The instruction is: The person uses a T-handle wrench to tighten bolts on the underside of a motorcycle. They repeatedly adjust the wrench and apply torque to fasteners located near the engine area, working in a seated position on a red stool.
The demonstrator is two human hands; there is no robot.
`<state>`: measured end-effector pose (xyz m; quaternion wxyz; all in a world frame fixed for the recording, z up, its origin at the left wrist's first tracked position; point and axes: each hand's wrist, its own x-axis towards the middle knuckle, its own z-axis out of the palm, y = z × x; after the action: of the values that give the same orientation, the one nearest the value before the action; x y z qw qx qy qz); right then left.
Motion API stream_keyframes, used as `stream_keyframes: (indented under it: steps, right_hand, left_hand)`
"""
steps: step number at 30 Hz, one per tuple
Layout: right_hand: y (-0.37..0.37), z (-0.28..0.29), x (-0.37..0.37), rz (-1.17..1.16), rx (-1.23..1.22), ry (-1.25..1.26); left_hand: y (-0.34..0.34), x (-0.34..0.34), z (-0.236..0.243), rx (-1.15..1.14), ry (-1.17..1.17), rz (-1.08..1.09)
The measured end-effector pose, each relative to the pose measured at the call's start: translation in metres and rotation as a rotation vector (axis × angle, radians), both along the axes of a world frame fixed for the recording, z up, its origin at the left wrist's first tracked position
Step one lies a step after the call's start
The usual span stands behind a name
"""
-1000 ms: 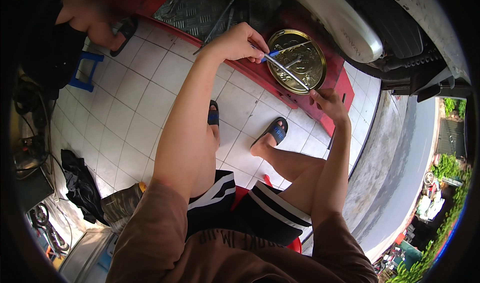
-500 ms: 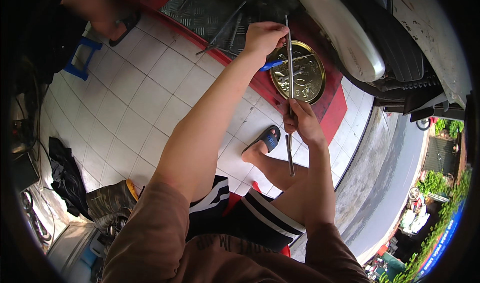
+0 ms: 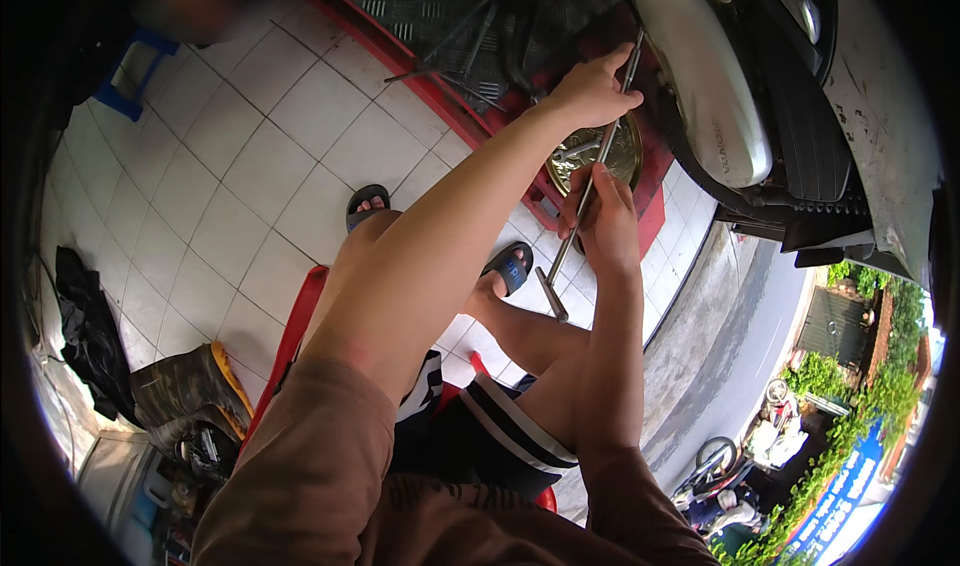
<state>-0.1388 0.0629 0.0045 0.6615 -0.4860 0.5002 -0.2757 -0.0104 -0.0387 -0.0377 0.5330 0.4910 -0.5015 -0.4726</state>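
Above the red-edged platform (image 3: 470, 131), left hand (image 3: 590, 91) steadying the upper end of a long metal rod (image 3: 590, 181), fingers wrapped round it. Lower down, right hand (image 3: 605, 216) clenched on the same rod, over the round brass tin (image 3: 595, 156), beside the scooter (image 3: 740, 96). Probably mid-positioning; next calls for careful aim.

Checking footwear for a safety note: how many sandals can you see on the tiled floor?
2. One sandal sits left of the raised knee; the other sandal lies right of it, near the metal rod. The forearm partly hides both.
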Motion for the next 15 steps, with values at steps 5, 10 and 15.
stream_keyframes:
  steps: [5,10,15]
  right_hand:
    - [-0.004,-0.003,0.007,-0.012,-0.038,0.032]
    - [-0.005,0.0,0.026,-0.03,-0.041,-0.017]
    - [-0.006,0.001,0.04,0.006,-0.04,-0.067]
  left_hand:
    - [0.0,0.005,0.01,0.04,0.094,-0.006]
    - [0.003,0.018,0.016,0.012,0.165,0.011]
    - [0.003,0.034,0.014,-0.028,0.124,0.093]
